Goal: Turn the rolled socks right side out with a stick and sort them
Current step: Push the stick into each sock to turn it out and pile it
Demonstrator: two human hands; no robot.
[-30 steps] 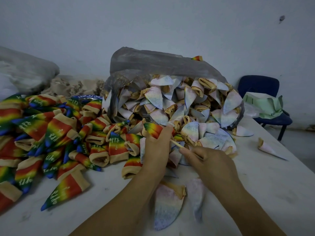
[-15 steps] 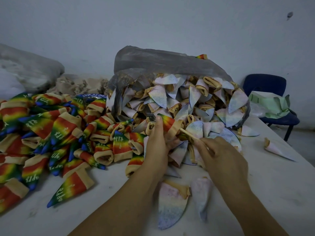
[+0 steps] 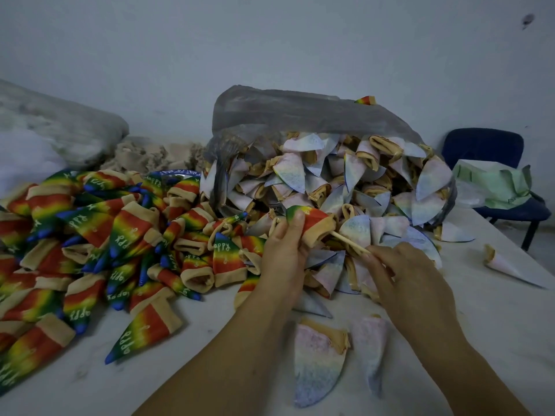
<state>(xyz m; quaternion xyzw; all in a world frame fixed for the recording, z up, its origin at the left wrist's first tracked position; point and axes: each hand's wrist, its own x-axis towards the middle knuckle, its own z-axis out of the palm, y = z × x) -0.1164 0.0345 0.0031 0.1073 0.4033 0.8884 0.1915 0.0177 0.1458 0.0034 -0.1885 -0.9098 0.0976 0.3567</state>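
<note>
My left hand (image 3: 285, 250) grips a rainbow sock (image 3: 312, 222) with a tan cuff, held just above the table in front of the bag. A thin wooden stick (image 3: 348, 242) runs out of the cuff, and my right hand (image 3: 402, 268) pinches its near end. A grey plastic bag (image 3: 300, 112) spills a heap of pale inside-out socks (image 3: 345, 181) behind my hands. On the left lies a pile of bright rainbow socks (image 3: 99, 244) printed with white letters. Two pale socks (image 3: 318, 358) lie flat on the table between my forearms.
The white table (image 3: 495, 340) runs to an edge at the right. One pale sock (image 3: 507, 262) lies apart near that edge. A blue chair (image 3: 486, 145) with green paper (image 3: 495, 181) on it stands beyond. Beige fabric (image 3: 150, 154) and a white bundle (image 3: 54, 130) sit at back left.
The rainbow sock has come further out over the stick and now shows its full tan cuff. My right hand has drawn back to the right, baring more of the stick.
</note>
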